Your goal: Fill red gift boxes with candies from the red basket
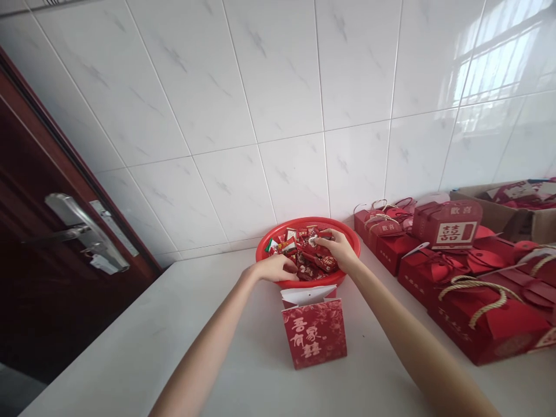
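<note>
A round red plastic basket (304, 220) is sitting on a white table (208, 324), holding a pile of wrapped sweets (324, 262), mostly red. A person's two bare hands are reaching into it. The left hand (278, 268) is dipping over the basket's near left side, its fingers curling down among the sweets; whether they are gripping one, I cannot tell. The right hand (337, 248) is coming over the basket's right side, thumb and fingers bending toward each other at the sweets; whether they are closing on one is also unclear. Just in front of the basket, a red paper bag (315, 336) with white characters is standing upright, its top gaping. To the right of the basket, red boxes (386, 243) are crowding together, some carrying rope handles, with a cardboard carton (512, 217) standing beyond them. Behind the basket, a tiled wall (226, 116) is rising; well to its left, a dark red door (47, 174) is showing a metal handle (89, 231).
</note>
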The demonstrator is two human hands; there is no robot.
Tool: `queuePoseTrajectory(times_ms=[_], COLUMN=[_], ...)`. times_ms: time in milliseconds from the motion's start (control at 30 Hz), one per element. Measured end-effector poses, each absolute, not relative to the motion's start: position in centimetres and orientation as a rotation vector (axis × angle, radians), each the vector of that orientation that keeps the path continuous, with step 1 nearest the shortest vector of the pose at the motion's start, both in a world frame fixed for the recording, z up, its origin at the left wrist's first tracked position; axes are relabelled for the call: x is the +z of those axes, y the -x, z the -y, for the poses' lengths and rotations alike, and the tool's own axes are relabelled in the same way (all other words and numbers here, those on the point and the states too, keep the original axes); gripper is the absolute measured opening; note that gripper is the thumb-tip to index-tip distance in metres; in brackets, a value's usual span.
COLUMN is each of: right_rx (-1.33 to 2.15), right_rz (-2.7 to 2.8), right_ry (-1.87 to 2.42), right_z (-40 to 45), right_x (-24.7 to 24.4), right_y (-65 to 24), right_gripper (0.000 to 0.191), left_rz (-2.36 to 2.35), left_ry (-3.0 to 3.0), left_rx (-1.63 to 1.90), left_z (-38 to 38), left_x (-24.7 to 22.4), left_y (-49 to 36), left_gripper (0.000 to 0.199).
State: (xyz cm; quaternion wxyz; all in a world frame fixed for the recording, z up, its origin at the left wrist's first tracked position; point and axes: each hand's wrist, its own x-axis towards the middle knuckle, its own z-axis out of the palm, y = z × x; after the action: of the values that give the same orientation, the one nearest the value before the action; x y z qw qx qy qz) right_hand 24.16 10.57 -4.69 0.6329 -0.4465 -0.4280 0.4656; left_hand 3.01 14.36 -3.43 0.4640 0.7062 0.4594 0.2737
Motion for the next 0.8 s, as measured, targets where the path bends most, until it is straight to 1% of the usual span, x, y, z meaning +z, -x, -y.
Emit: queuePoseTrajectory(times_ms=[100,267,367,533,667,700,800], right_rx=[1.067,1.054,1.053,1.065,1.074,1.075,1.075], right_rz=[0.980,0.978,0.975,0.969,0.965,0.964,0.964], right_ry=[1.027,1.033,1.030,1.023,1.019,1.018,1.016], right_z=[-10.5,-10.2,-10.2,-10.3,-10.2,-10.1,-10.0], right_x=[-4.7,-4.4,-4.3,-4.4,-4.3,-4.2,-4.2], right_y=[-24.1,-23.9,-23.9,-23.8,-23.8,-23.7,-23.7], right_gripper=[0.030,0.025,0.024,0.025,0.025,0.025,0.026], left_rz=[-1.196,-1.263,-1.262,-1.264,-1.301,-1.314,-1.355], left_ry=[-1.831,-2.031,-2.137,-2.262,-2.345,-2.367,-2.436], left_rx=[0.616,0.474,0.410,0.416,0.417,0.394,0.230], left_z=[-15.1,-16.0,-15.9,-15.5,-15.2,-15.2,-15.0], left_x=[-3.8,-4.5,-4.9,-5.2,-5.0,-4.9,-4.3], left_y=[-2.6,-4.1,-5.1,-5.7,-5.8,-5.8,-6.0], left_gripper=[0.016,0.024,0.025,0.025,0.033,0.033,0.022])
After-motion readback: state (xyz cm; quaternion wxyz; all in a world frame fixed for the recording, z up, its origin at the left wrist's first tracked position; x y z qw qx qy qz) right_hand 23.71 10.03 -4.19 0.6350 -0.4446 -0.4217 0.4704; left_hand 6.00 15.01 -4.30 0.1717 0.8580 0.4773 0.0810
